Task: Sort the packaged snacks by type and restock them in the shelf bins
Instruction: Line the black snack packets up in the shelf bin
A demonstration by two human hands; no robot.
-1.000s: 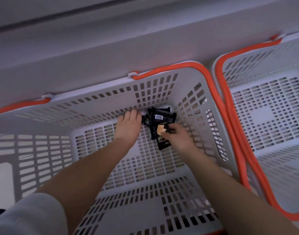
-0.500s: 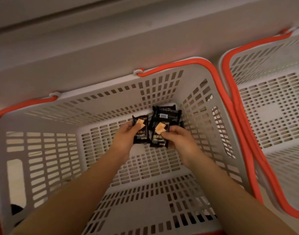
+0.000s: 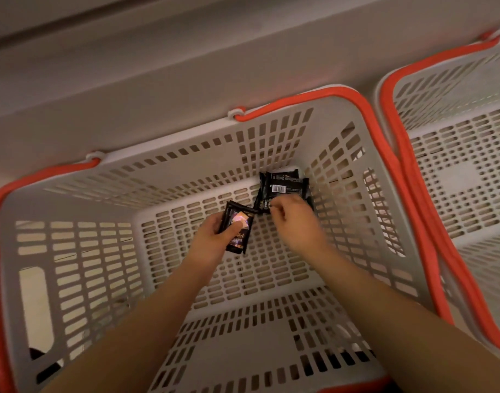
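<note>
Both arms reaching down into grey slotted basket [image 3: 81, 251], orange-rimmed, filling centre and left of frame. Left hand [image 3: 214, 236] at frame centre, fingers and thumb curled round one black snack packet [image 3: 239, 229], printed face up and clear of the floor, presumably lifted for sorting or stocking elsewhere. Right hand [image 3: 292, 217] just right of centre, fingers bent onto the near edge of a small heap of black packets [image 3: 283, 185]; pinching one or merely touching: cannot tell, blurred. Heap lodged in the basket's far right corner, barcode side showing on top. Second basket [image 3: 456, 180] at right of frame, no contents visible. Judged: picking still under way.
</note>
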